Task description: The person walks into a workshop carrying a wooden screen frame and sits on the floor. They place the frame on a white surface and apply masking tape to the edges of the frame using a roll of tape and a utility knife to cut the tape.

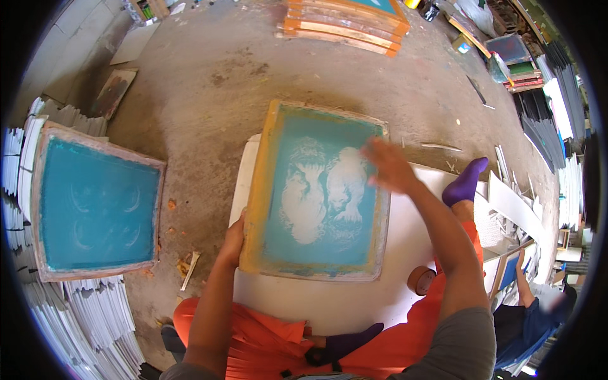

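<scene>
Left hand (233, 240) grip closed on screen-printing frame (316, 190) edge, right hand (387, 166) open, blurred, flat over teal mesh

Left grip (233, 240) clamps the near-left edge of the screen frame (316, 190); bare concrete floor (209, 95) lies open beyond and to its left, bounded further left by a second screen frame (95, 206) on stacked white sheets (95, 316). Right grip (389, 166) hovers over the frame's far-right corner; white board (418, 240), tape roll (419, 278) and purple-socked foot (465, 180) crowd its right.
</scene>
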### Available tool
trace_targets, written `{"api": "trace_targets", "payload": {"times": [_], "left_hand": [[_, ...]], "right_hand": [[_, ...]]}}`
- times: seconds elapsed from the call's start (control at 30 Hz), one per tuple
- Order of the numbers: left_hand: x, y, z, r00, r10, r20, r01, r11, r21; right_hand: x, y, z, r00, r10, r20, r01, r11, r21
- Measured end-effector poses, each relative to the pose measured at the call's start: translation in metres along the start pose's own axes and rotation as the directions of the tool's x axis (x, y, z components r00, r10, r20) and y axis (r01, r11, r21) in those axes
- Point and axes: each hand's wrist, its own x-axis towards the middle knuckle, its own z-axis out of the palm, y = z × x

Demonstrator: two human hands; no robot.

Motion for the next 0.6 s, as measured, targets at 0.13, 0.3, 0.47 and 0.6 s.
{"api": "trace_targets", "payload": {"times": [0.13, 0.3, 0.47, 0.6], "left_hand": [[0.004, -0.003, 0.004, 0.998, 0.046, 0.035, -0.046, 0.999, 0.007], [0.001, -0.004, 0.003, 0.988, 0.110, 0.111, -0.113, 0.993, 0.018], [-0.006, -0.015, 0.004, 0.973, 0.213, 0.085, -0.219, 0.973, 0.070], [-0.010, -0.018, 0.008, 0.967, 0.229, 0.114, -0.239, 0.968, 0.074]], "right_hand": [[0.016, 0.013, 0.024, 0.899, 0.361, -0.249, -0.404, 0.903, -0.147], [0.060, -0.160, -0.048, 0.936, -0.338, -0.095, 0.350, 0.916, 0.197], [0.134, -0.198, -0.044, 0.832, -0.526, -0.178, 0.551, 0.819, 0.157], [0.184, -0.118, -0.056, 0.988, 0.138, -0.074, -0.112, 0.952, 0.283]]}}
